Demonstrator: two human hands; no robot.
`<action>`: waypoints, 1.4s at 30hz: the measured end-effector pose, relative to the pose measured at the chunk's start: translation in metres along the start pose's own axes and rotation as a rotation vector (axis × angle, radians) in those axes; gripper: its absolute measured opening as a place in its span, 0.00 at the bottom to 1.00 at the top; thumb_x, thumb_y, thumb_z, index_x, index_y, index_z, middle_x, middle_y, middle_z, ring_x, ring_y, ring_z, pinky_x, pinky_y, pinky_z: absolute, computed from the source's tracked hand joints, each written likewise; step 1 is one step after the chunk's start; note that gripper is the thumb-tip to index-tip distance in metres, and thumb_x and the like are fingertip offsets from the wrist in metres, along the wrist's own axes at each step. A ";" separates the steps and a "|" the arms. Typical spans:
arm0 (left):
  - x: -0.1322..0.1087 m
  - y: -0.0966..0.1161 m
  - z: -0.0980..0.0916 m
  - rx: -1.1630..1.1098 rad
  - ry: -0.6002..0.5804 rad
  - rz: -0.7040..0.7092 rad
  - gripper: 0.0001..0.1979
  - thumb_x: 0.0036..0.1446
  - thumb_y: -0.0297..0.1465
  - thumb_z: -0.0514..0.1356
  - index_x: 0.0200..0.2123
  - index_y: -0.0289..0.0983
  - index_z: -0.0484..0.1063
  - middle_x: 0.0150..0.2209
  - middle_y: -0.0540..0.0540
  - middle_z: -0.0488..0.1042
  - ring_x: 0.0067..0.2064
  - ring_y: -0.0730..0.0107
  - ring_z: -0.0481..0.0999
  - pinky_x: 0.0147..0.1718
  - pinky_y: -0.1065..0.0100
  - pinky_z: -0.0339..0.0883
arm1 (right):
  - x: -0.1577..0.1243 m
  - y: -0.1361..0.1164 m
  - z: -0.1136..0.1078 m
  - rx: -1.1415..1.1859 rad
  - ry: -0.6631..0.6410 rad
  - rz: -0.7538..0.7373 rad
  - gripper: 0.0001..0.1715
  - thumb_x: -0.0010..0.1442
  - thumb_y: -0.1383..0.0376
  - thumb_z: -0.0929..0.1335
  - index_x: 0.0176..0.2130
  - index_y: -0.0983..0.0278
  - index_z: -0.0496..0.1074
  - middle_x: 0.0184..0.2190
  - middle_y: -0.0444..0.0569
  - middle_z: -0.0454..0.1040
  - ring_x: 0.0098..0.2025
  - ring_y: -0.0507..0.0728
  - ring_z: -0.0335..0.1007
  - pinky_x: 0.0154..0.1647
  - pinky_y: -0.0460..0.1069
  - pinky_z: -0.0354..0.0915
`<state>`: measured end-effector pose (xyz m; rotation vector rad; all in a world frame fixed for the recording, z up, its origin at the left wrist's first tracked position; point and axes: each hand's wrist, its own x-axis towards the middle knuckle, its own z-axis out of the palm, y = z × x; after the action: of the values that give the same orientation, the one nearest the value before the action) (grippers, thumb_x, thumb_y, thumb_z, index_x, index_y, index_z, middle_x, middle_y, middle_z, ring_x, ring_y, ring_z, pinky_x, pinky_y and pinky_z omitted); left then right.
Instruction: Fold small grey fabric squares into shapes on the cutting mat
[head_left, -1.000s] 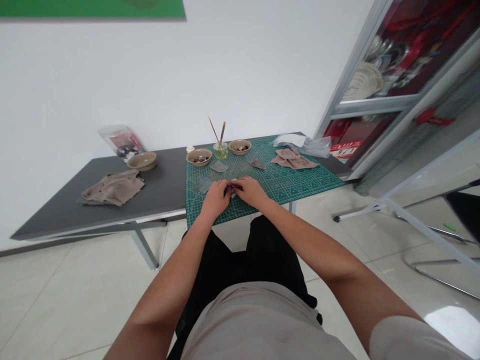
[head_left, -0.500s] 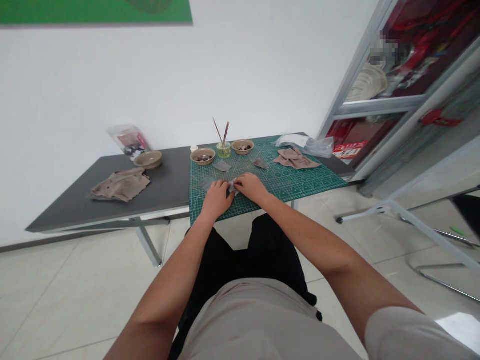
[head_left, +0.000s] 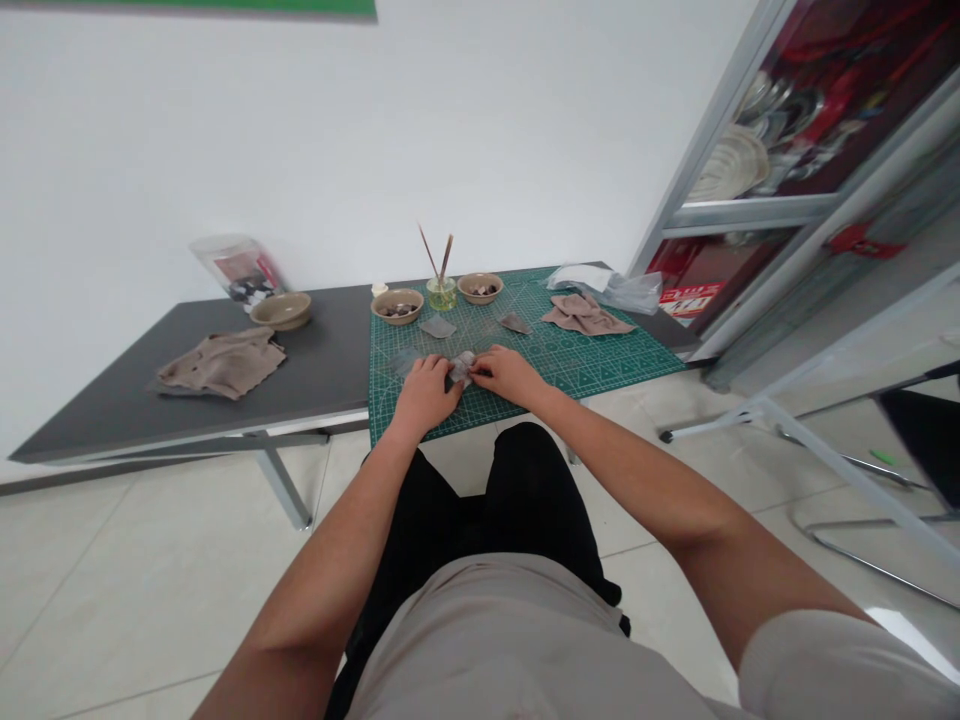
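A small, light grey patterned piece point(head_left: 462, 366) lies between my hands over the green cutting mat point(head_left: 592, 365); whether it is cloth or sandpaper I cannot make out. My left hand point(head_left: 426, 393) holds its left edge, thumb and fingers curled in. From the other side my right hand point(head_left: 510, 374) pinches its right edge, fingertips closed. Just beyond them on the mat lie a flat grey square point(head_left: 438, 328) and a darker grey-brown one point(head_left: 515, 323). A thin translucent sheet point(head_left: 405, 362) sticks out beside my left hand.
Two bowls of dark bits, the left bowl point(head_left: 397, 307) and right bowl point(head_left: 480, 289), flank a glass jar point(head_left: 442, 294) with two brushes. Brown cloths point(head_left: 585, 314) and plastic bags point(head_left: 619, 289) lie right. On the grey table point(head_left: 330, 350) are another cloth point(head_left: 221, 364), bowl point(head_left: 282, 311) and bag point(head_left: 234, 268).
My hands have drawn slightly apart, and more of the small grey piece shows between them. The camera view has shifted a little; the things on the table have stayed in place.
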<state>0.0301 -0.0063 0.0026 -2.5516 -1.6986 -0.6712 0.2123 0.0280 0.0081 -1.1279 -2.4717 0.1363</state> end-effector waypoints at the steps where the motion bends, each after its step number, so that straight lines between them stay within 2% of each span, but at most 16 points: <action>1: 0.000 0.000 0.000 0.002 0.003 -0.001 0.11 0.58 0.35 0.57 0.41 0.36 0.70 0.47 0.38 0.70 0.48 0.52 0.66 0.50 0.53 0.63 | 0.000 0.001 0.000 -0.015 0.002 0.005 0.08 0.63 0.65 0.68 0.35 0.65 0.77 0.35 0.49 0.78 0.40 0.56 0.66 0.44 0.50 0.58; 5: 0.000 0.001 -0.001 0.008 -0.006 -0.016 0.10 0.58 0.35 0.56 0.41 0.37 0.70 0.48 0.39 0.70 0.49 0.52 0.66 0.50 0.53 0.63 | 0.001 0.001 0.002 -0.055 0.030 0.048 0.10 0.64 0.65 0.66 0.35 0.65 0.77 0.36 0.50 0.78 0.39 0.57 0.65 0.43 0.51 0.58; 9: -0.001 0.002 -0.001 0.005 -0.011 -0.023 0.10 0.58 0.35 0.56 0.41 0.37 0.70 0.48 0.40 0.70 0.49 0.53 0.66 0.50 0.54 0.63 | -0.001 0.003 -0.001 -0.006 -0.009 0.001 0.08 0.63 0.65 0.68 0.37 0.65 0.78 0.37 0.49 0.79 0.40 0.57 0.65 0.43 0.50 0.58; 14: -0.001 0.004 -0.001 0.035 -0.008 -0.042 0.11 0.58 0.35 0.56 0.42 0.37 0.70 0.48 0.40 0.70 0.49 0.52 0.66 0.49 0.54 0.64 | 0.005 0.011 -0.001 -0.039 0.009 0.046 0.10 0.63 0.64 0.67 0.35 0.65 0.77 0.34 0.50 0.78 0.39 0.57 0.65 0.43 0.50 0.58; 18: -0.001 0.003 -0.001 0.022 -0.007 -0.035 0.11 0.58 0.35 0.56 0.42 0.38 0.70 0.48 0.39 0.70 0.50 0.52 0.66 0.50 0.53 0.63 | 0.005 0.012 0.001 -0.012 -0.003 0.025 0.10 0.64 0.63 0.66 0.36 0.64 0.77 0.35 0.50 0.78 0.39 0.57 0.65 0.42 0.50 0.57; 22: -0.002 0.004 -0.001 0.010 0.000 -0.045 0.11 0.58 0.35 0.56 0.43 0.38 0.70 0.48 0.39 0.70 0.51 0.50 0.65 0.50 0.52 0.63 | -0.004 0.009 -0.002 -0.023 -0.005 0.042 0.11 0.64 0.63 0.66 0.36 0.65 0.77 0.35 0.50 0.78 0.39 0.57 0.65 0.43 0.51 0.57; 26: -0.001 0.005 -0.003 0.000 -0.028 -0.064 0.11 0.58 0.36 0.56 0.43 0.38 0.70 0.48 0.39 0.70 0.51 0.49 0.65 0.50 0.51 0.63 | -0.001 0.004 -0.003 -0.045 -0.043 -0.005 0.11 0.65 0.63 0.65 0.37 0.65 0.77 0.36 0.50 0.77 0.40 0.58 0.65 0.45 0.51 0.56; 31: -0.001 0.007 -0.004 0.015 -0.035 -0.071 0.11 0.58 0.36 0.56 0.42 0.38 0.70 0.49 0.39 0.70 0.51 0.50 0.65 0.50 0.51 0.63 | 0.002 0.007 -0.006 -0.050 -0.028 0.072 0.11 0.65 0.63 0.66 0.36 0.65 0.77 0.36 0.51 0.77 0.41 0.58 0.64 0.45 0.51 0.56; 37: -0.003 0.009 -0.002 0.039 -0.005 -0.074 0.10 0.59 0.36 0.55 0.41 0.39 0.70 0.48 0.39 0.70 0.51 0.50 0.65 0.49 0.51 0.63 | -0.001 -0.001 -0.003 -0.068 -0.056 -0.027 0.13 0.67 0.64 0.63 0.37 0.66 0.75 0.37 0.51 0.77 0.40 0.57 0.64 0.46 0.51 0.56; 42: -0.002 0.010 -0.003 0.038 -0.012 -0.080 0.09 0.58 0.36 0.56 0.41 0.39 0.69 0.48 0.40 0.70 0.51 0.49 0.64 0.48 0.51 0.63 | -0.001 0.000 0.001 -0.063 0.015 0.070 0.11 0.65 0.65 0.65 0.35 0.66 0.75 0.35 0.52 0.76 0.41 0.59 0.63 0.46 0.52 0.56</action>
<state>0.0367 -0.0133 0.0071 -2.4788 -1.8080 -0.6214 0.2125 0.0269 0.0070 -1.2377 -2.4404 0.0704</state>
